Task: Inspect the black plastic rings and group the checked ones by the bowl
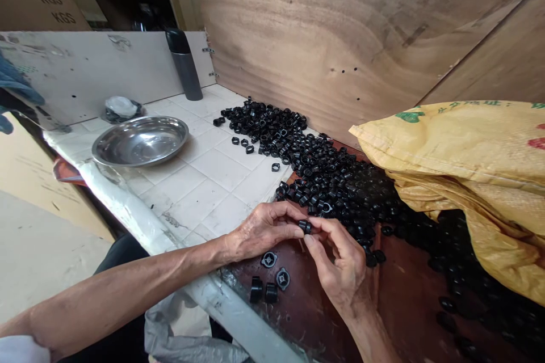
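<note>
Left hand [258, 231] and right hand [346, 266]: fingers narrow, both pinching 1 small black cylindrical plastic piece [305, 227], near heap of small black plastic rings [307, 159]. Keep grips light, opposed; skew could slip it.

Single head-worn view, looking forward and down over the tabletop [217, 161], hands close below, wooden board [315, 39] beyond
</note>
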